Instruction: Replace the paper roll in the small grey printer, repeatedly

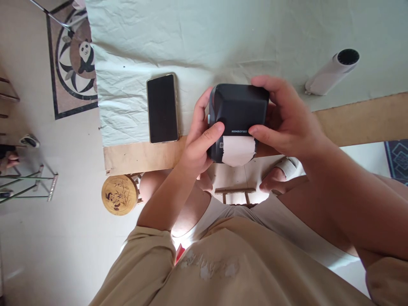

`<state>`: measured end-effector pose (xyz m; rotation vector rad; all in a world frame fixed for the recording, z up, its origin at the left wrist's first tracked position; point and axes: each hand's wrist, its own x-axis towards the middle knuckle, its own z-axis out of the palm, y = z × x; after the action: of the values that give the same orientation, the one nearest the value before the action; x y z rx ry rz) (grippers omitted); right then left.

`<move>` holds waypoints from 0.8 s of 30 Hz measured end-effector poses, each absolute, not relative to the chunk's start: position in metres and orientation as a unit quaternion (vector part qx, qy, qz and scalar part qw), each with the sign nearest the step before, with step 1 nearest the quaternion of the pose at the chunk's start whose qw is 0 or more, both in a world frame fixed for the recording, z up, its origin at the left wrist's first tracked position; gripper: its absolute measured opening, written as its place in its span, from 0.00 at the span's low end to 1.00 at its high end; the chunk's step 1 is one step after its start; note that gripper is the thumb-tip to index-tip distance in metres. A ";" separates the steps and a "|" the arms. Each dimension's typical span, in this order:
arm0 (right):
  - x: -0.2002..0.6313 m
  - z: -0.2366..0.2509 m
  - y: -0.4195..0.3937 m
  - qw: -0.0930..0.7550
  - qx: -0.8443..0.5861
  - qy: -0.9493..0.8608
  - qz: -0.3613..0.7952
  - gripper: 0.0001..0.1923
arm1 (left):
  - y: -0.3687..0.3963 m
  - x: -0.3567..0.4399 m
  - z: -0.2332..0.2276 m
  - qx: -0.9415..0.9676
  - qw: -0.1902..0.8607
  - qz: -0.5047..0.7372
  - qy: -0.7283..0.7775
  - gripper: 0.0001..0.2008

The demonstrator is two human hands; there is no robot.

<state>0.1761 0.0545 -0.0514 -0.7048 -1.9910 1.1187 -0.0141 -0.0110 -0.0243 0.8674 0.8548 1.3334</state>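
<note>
Between my two hands is a black label printer (241,108) with "NIIMBOT" lettering on its lid, held over the table's near edge. A strip of white label paper (239,149) with a ragged end sticks out of its near side. My left hand (201,134) grips the left side, thumb on the front corner. On the right side, my right hand (283,114) has its thumb near the lettering and its fingers around the far corner. A smartphone (162,108) with a dark screen lies on the cloth to the left of the printer.
A pale green cloth (134,55) covers the table, leaving a wooden edge (140,156) bare. At the right stands a white cylinder with a dark top (331,74). A round wooden stool (119,194) is below left. A person's foot (12,159) shows at far left.
</note>
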 end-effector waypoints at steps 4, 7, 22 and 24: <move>0.175 -0.049 0.053 0.369 -0.290 -0.777 0.419 0.34 | -0.010 -0.010 -0.021 0.327 0.630 0.582 0.396 0.18; 0.174 -0.040 0.052 0.381 -0.298 -0.790 0.378 0.29 | -0.009 -0.009 -0.022 0.295 0.640 0.581 0.406 0.17; 0.179 -0.030 0.051 0.344 -0.249 -0.842 0.332 0.44 | -0.008 -0.016 -0.027 0.278 0.611 0.618 0.409 0.11; 0.179 -0.026 0.051 0.337 -0.258 -0.844 0.329 0.44 | -0.007 -0.016 -0.027 0.267 0.617 0.616 0.410 0.12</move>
<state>0.1793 0.0515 -0.0263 -0.6713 -2.1987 0.8576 -0.0161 -0.0072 -0.0270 0.6137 0.9442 1.4183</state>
